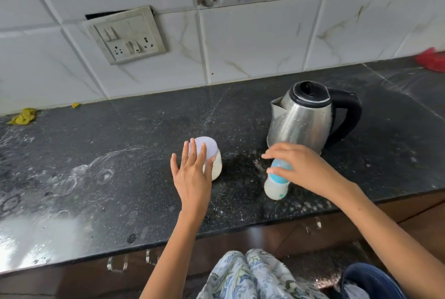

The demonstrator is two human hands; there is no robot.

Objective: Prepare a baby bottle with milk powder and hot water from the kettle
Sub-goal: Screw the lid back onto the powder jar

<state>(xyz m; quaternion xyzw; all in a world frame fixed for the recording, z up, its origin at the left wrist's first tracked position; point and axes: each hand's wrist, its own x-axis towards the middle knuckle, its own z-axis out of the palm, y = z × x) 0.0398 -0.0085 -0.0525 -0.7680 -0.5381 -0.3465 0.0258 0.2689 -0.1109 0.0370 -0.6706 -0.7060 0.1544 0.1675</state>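
the baby bottle [275, 184] stands on the dark desk [120, 178], milky inside, just in front of the steel kettle [304, 118]. the right hand [298, 166] curls its fingers round the bottle's blue top. the left hand [192, 171] is spread, straight fingers resting against the lidded milk powder jar [212, 156] to the bottle's left.

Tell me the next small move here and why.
Probably lift the baby bottle and shake it. The right hand already sits over its blue cap, milky liquid shows inside, the kettle stands set down behind, and the left hand is open against the lidded powder jar.
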